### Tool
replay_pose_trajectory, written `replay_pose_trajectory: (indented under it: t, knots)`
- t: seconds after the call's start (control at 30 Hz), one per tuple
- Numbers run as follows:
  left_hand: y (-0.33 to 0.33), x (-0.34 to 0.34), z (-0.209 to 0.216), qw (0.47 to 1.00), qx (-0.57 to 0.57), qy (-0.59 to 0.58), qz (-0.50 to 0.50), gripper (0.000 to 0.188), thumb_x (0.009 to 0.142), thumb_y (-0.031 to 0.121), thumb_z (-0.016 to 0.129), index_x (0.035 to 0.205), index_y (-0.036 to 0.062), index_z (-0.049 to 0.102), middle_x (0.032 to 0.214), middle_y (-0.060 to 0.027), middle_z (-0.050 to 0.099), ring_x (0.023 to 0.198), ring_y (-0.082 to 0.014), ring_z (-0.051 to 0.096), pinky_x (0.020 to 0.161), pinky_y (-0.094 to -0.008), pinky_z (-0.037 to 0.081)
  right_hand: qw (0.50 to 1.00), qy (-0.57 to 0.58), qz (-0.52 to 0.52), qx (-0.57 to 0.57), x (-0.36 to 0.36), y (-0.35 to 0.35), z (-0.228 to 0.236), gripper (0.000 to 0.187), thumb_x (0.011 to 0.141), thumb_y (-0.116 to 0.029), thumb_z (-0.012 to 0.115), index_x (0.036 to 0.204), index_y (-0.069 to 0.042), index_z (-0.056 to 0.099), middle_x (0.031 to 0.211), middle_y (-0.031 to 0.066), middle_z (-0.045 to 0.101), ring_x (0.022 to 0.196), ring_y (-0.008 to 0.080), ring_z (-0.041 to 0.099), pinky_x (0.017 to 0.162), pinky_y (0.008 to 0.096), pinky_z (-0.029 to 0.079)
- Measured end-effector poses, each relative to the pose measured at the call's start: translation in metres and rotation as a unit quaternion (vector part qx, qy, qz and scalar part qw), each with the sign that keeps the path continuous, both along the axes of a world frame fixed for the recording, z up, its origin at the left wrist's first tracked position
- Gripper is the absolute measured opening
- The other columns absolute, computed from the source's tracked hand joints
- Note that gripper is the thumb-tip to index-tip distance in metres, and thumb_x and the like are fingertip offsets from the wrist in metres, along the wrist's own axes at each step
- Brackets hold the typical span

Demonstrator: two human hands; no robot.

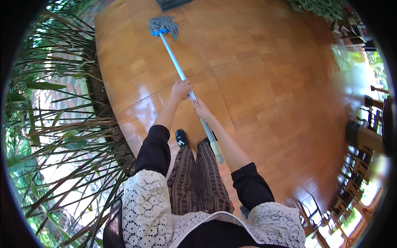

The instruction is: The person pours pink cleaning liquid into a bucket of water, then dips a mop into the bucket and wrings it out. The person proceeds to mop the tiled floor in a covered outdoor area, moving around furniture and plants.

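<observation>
A string mop (pixel 177 64) slants across the middle of the view, its pale blue pole running from near my legs up to the far left. My left hand (pixel 181 89) is closed round the pole about midway along. Lower down, my right hand (pixel 202 109) grips the same pole, with the cream end piece sticking out past it toward my body. At the far end a blue clamp holds the grey strands of the mop head (pixel 163 25), which lie spread on the glossy orange-brown tiled floor (pixel 248 78).
Long-leaved plants (pixel 70 120) crowd the floor's left edge, beyond a dark border. Wooden chairs (pixel 351 182) and other furniture line the right side. A dark mat (pixel 173 4) lies at the far edge, and green foliage (pixel 322 8) shows at the far right.
</observation>
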State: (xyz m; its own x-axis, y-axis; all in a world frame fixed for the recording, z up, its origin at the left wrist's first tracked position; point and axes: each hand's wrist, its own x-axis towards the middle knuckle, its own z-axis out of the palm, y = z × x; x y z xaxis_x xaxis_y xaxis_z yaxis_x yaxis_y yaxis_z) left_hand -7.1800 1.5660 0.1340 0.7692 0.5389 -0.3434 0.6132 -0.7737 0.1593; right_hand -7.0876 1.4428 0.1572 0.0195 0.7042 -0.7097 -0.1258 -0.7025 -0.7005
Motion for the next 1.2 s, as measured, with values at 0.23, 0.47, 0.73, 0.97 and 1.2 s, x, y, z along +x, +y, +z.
replay_pose_trajectory:
  t: [0.23,0.47,0.73,0.97,1.2]
  knots:
    - [-0.046,-0.013,-0.021,0.998,0.007,-0.022,-0.058,0.016,0.067,0.015,0.057,0.083,0.0141,0.060,0.096,-0.0060,0.054,0.103,-0.0222,0.045,0.089,-0.0408,0.034,1.000,0.020,-0.002,-0.017,-0.018,-0.128,0.083,0.036,0.090,-0.031,0.029,0.119,-0.010,0.034,0.050,-0.0019,0.036,0.038,0.0073,0.036,0.035,0.0225,0.032]
    - [-0.202,-0.013,-0.003,0.965,-0.166,-0.080,-0.189,0.011,0.055,0.020,0.062,0.064,0.0136,0.063,0.072,-0.0037,0.058,0.084,-0.0214,0.052,0.082,-0.0332,0.038,0.968,0.046,0.015,-0.246,-0.022,-0.272,0.156,0.036,0.088,-0.038,0.034,0.111,-0.010,0.038,0.050,-0.0030,0.035,0.037,0.0061,0.034,0.032,0.0206,0.030]
    - [-0.152,-0.048,-0.034,0.980,-0.162,-0.082,-0.079,0.014,0.055,0.014,0.061,0.068,0.0126,0.056,0.089,-0.0057,0.054,0.088,-0.0238,0.049,0.083,-0.0362,0.037,0.988,-0.023,-0.015,-0.150,-0.065,-0.208,0.045,0.030,0.087,-0.036,0.038,0.098,-0.009,0.043,0.045,-0.0027,0.036,0.029,0.0084,0.034,0.028,0.0232,0.029]
    - [-0.026,-0.058,-0.066,0.994,0.106,0.012,0.025,0.022,0.072,0.018,0.054,0.094,0.0124,0.056,0.115,-0.0083,0.047,0.118,-0.0237,0.033,0.092,-0.0427,0.029,0.980,-0.180,0.088,-0.003,-0.088,-0.035,-0.015,0.053,0.088,-0.024,0.037,0.133,-0.017,0.010,0.072,0.0199,0.056,0.061,0.0261,0.057,0.056,0.0378,0.043]
    - [-0.183,-0.024,-0.074,0.992,0.036,0.117,-0.043,0.020,0.075,0.017,0.049,0.089,0.0094,0.062,0.096,-0.0095,0.055,0.102,-0.0259,0.043,0.091,-0.0455,0.029,0.989,-0.106,0.051,0.095,-0.049,-0.181,0.014,0.043,0.089,-0.016,0.028,0.131,-0.011,0.020,0.128,0.0175,0.033,0.119,0.0215,0.031,0.097,0.0291,0.024]
